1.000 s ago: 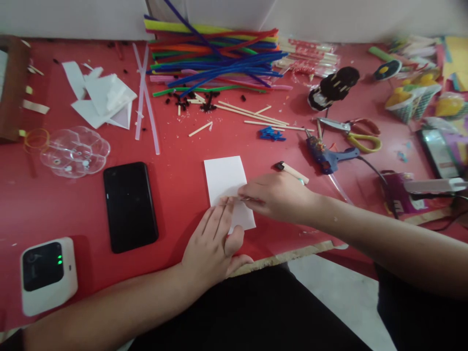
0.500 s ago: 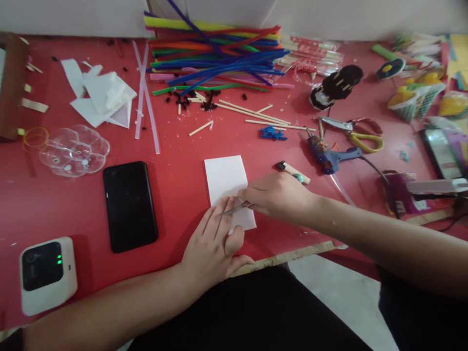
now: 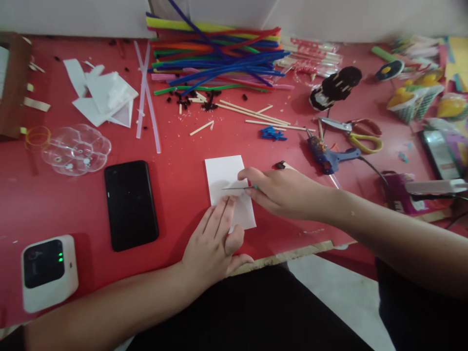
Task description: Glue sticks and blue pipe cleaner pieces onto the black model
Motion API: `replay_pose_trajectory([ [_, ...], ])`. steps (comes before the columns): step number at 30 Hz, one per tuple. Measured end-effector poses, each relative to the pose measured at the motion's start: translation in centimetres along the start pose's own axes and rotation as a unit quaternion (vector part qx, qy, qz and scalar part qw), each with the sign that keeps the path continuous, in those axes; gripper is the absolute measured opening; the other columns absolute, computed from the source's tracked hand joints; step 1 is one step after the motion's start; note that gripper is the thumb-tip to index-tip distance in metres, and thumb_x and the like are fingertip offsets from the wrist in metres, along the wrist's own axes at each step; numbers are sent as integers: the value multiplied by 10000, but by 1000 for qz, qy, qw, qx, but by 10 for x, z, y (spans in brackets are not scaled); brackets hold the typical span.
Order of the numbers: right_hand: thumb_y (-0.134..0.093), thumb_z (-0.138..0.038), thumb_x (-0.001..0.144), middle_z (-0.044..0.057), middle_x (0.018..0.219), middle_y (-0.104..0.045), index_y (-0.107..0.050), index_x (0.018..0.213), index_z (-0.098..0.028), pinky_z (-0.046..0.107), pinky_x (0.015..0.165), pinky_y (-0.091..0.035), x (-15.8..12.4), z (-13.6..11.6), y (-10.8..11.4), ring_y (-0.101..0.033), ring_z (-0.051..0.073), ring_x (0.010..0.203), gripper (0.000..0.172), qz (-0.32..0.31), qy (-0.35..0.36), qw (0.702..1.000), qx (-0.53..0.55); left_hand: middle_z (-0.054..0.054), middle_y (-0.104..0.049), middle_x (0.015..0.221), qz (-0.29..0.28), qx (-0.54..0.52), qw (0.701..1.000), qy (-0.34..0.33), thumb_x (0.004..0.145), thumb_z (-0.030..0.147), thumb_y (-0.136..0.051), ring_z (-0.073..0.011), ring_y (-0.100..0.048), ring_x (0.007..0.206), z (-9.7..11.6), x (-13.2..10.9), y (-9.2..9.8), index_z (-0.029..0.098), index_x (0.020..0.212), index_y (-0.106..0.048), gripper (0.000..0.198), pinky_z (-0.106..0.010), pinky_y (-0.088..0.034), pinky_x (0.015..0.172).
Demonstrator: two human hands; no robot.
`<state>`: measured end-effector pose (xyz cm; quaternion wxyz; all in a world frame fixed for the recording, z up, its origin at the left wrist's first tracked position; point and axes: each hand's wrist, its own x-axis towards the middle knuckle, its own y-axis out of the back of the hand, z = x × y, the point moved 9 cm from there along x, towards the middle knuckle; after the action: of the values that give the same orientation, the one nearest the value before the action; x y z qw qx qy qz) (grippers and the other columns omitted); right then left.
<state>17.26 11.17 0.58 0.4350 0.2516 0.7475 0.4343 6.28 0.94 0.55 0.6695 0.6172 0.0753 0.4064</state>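
A folded or stacked piece of white paper point(image 3: 224, 170) lies on the red table in front of me. My left hand point(image 3: 214, 234) rests flat on its lower part, fingers stretched out and thumb apart. Above those fingertips, my right hand point(image 3: 281, 192) is closed around a tool with a thin, pointed metal blade point(image 3: 236, 188). The blade points left across the middle of the paper, and a speck of green shows by the fingers. The tool's handle is hidden in the hand, so its exact kind cannot be told.
A black phone point(image 3: 131, 204) and a white device with green lights point(image 3: 49, 273) lie to the left. Colourful pipe cleaners point(image 3: 215, 53) are piled at the back. A glue gun point(image 3: 325, 153), scissors point(image 3: 353, 131) and thin wooden sticks point(image 3: 256, 114) lie beyond my right hand.
My right hand has moved slightly up and turned, so the blade now lies almost level, above my left fingertips rather than over the fingers. My left hand stays in place.
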Motion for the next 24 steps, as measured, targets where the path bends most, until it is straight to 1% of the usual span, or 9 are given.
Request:
replay_pose_trajectory([
  [4,-387,-224,999,35,751,-681,-589,1219,-226,288,525,-197,1,-4,-4,-441,127,490,299,-26,30,998,-45,-316,-536,1410,1,5,1000,2,902,727,-478,-427,-531,1349,-1,0,0,160,1083,-470,595,-513,-489,1044],
  [7,-437,-189,957,15,720,-645,-610,1218,-256,290,516,-168,2,-9,-6,-400,119,483,320,-36,53,995,-82,-320,-531,1411,3,4,1000,1,889,726,-506,-435,-527,1350,-1,-1,0,156,1083,-476,603,-515,-479,1052],
  [11,-469,-175,928,8,736,-641,-596,1289,-297,296,522,-151,3,-12,-6,-392,111,484,402,-43,61,991,-107,-319,-527,1417,0,5,1000,2,888,723,-512,-438,-519,1357,-1,-2,-1,156,1086,-477,602,-513,-469,1062],
  [15,-480,-171,922,3,733,-637,-588,1315,-322,294,528,-158,2,-12,-5,-390,109,491,435,-51,61,991,-108,-332,-524,1414,-1,7,1000,-2,889,718,-516,-447,-528,1346,0,-1,0,151,1074,-474,598,-513,-464,1063],
  [20,-474,-162,922,2,729,-629,-589,1316,-307,298,529,-155,2,-12,-4,-379,103,489,435,-56,60,991,-103,-325,-529,1415,0,4,1000,0,879,730,-519,-440,-526,1351,-1,-1,0,158,1078,-471,608,-510,-464,1065],
  [24,-483,-153,911,-6,740,-635,-564,1339,-340,302,533,-157,1,-13,-4,-374,107,498,474,-58,60,991,-105,-325,-527,1421,-2,3,1000,0,874,725,-537,-439,-527,1350,-1,-1,0,160,1069,-475,601,-508,-478,1052],
])
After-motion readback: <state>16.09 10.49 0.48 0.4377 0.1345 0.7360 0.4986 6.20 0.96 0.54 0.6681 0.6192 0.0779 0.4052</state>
